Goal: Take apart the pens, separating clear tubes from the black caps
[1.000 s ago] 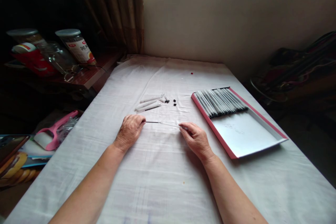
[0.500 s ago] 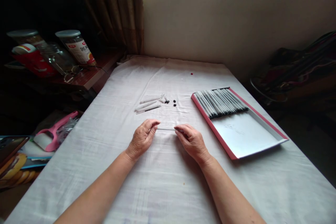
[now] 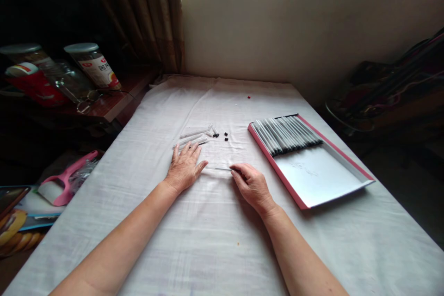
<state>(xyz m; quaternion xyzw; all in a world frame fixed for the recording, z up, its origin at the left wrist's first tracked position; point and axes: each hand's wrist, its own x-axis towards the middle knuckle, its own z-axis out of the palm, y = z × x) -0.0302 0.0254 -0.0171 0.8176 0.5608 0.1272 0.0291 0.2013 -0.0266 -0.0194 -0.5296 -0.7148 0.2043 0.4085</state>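
My right hand (image 3: 251, 186) pinches one end of a slim, clear pen (image 3: 221, 168), which points left just above or on the cloth. My left hand (image 3: 183, 164) is open, its fingers spread over the near edge of a small pile of clear pen tubes (image 3: 194, 132). Its thumb is near the free end of the pen; I cannot tell if they touch. A dark-filled refill (image 3: 204, 142) shows beyond the left fingertips. Short clear pieces with black ends (image 3: 216, 135) lie beside the tubes, and two small black plugs (image 3: 226, 137) are to their right.
A pink-edged box lid (image 3: 284, 173) at right holds a row of pens with black ends (image 3: 286, 135). The table has a white cloth (image 3: 208, 240). A small red piece (image 3: 249, 97) lies at the back. Jars (image 3: 95, 67) and glasses (image 3: 88, 101) stand on a side table.
My left hand has let go of the pen's left end and moved forward and left, fingers opening over the loose tubes. My right hand keeps its pinch. The view has shifted slightly.
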